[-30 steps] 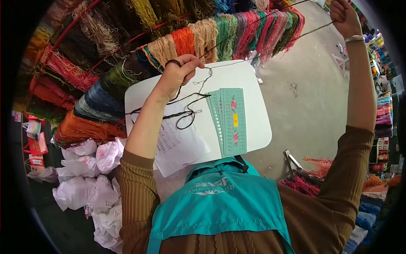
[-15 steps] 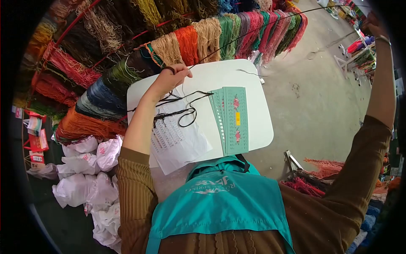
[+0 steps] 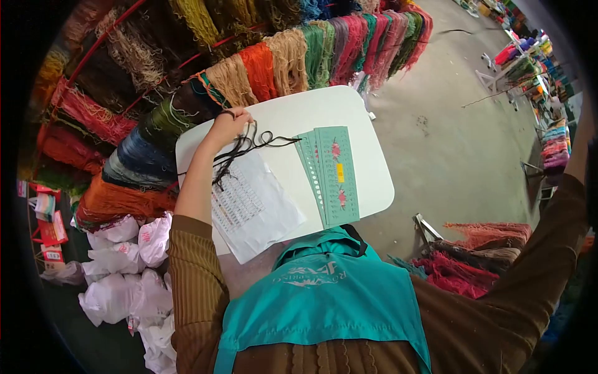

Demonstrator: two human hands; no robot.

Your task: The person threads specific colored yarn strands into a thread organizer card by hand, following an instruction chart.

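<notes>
My left hand (image 3: pixel 232 124) is closed over the upper left part of a white board, gripping black thread (image 3: pixel 240 148). Loops of that thread trail over a white printed sheet (image 3: pixel 258 206) and reach a stack of green cards (image 3: pixel 336 177) with floral prints and a yellow label. Holes run along the left edge of the stack. At the right border only my raised right forearm (image 3: pixel 579 143) shows; the hand itself is beyond the visible picture. Thin dark strands hang in the air on the upper right, one being a loose thread (image 3: pixel 492 98).
The white board (image 3: pixel 367 156) lies in front of my apron. Racks of coloured yarn skeins (image 3: pixel 289 59) stand along its far left side. White plastic bags (image 3: pixel 118 287) pile up at left. More yarn bundles (image 3: pixel 467 268) and a metal bar (image 3: pixel 428 225) are at lower right.
My left hand has moved slightly left and down with the black thread. My right hand has gone out of view past the right edge. The long strand stretched between the hands no longer shows taut.
</notes>
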